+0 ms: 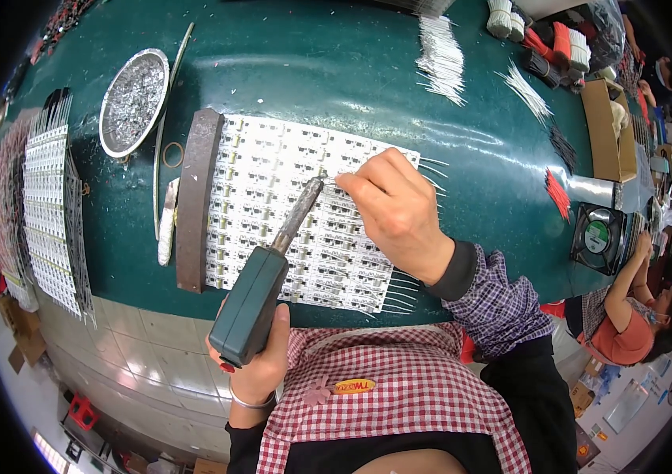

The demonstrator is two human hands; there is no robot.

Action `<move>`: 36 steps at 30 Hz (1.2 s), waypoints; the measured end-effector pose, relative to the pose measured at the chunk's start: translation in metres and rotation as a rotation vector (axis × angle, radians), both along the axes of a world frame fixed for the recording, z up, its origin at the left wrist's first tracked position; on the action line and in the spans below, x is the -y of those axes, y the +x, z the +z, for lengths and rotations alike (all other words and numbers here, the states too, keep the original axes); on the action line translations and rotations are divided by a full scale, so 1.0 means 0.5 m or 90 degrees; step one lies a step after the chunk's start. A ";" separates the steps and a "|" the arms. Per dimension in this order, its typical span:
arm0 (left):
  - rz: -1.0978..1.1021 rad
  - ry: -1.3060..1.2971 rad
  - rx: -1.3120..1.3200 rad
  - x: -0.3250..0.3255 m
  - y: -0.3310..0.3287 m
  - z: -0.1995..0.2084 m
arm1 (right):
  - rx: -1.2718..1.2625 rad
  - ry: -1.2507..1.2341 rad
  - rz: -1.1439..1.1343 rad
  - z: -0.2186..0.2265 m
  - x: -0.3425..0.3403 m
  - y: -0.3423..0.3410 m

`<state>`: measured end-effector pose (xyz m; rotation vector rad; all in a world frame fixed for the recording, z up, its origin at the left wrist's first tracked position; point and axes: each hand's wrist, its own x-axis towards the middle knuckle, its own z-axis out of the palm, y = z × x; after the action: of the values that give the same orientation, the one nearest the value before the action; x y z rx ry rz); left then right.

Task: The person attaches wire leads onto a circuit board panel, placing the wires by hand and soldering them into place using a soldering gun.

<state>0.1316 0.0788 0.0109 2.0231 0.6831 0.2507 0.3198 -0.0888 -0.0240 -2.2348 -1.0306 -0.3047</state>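
Note:
My left hand (269,359) is wrapped round the handle of a dark green soldering gun (247,304). The gun's long metal tip reaches up and right onto a white panel of small circuit boards (261,150). Just right of the tip, my right hand (403,213) pinches the end of a thin white wire (331,180) against the panel; most of the wire is hidden by the hand. More white wires (403,294) stick out past the panel's right edge. A brown bar (198,201) lies along the panel's left edge.
Left of the bar are a white-wrapped stick (168,225), a long thin rod (159,158) and a metal bowl of solder scraps (135,99). Wired panels (50,213) stand far left. White wires (440,59), red wires (557,193) and a fan (598,237) lie right. A co-worker (628,316) sits at right.

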 end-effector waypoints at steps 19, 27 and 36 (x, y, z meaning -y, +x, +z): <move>-0.022 -0.081 0.039 -0.005 0.003 0.026 | -0.025 0.003 -0.022 0.049 0.012 -0.010; -0.012 -0.102 0.017 -0.008 0.011 0.029 | 0.000 0.034 -0.010 0.028 0.003 0.012; -0.033 -0.079 -0.033 -0.009 0.011 0.022 | -0.029 0.008 -0.007 0.004 -0.001 0.012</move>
<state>0.1370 0.0834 0.0220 1.9323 0.6610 0.1220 0.3261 -0.0885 -0.0221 -2.2272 -0.9900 -0.2620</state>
